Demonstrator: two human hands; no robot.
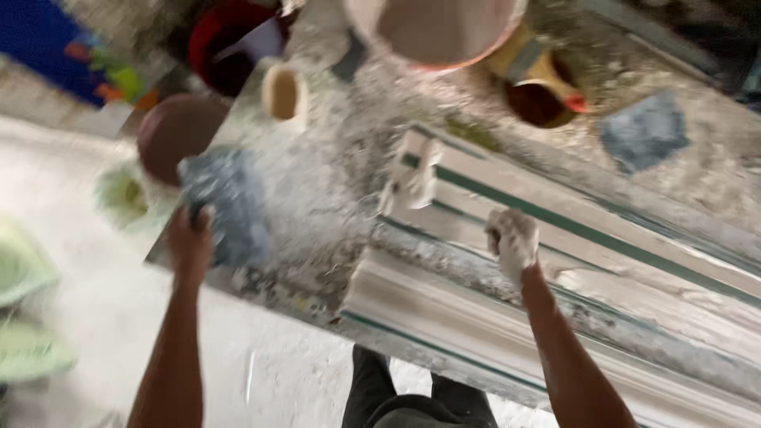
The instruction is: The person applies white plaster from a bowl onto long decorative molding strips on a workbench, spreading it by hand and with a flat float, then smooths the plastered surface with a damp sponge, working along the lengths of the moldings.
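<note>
The picture is blurred by motion. My left hand (190,234) rests on a crumpled blue-grey cloth (226,206) near the left end of a plaster-spattered work table (325,198). My right hand (514,238), coated in white plaster, is closed in a fist on a long white moulded strip with green lines (594,238). Whether that fist holds anything I cannot tell. A small white tool or lump (416,178) lies at the strip's near end.
A large pale bucket (436,28), a red bucket (230,43), a yellow container (543,95) and a small cup (284,93) stand along the table's far side. Another blue cloth (646,131) lies at right. A brown bowl (178,135) sits at left.
</note>
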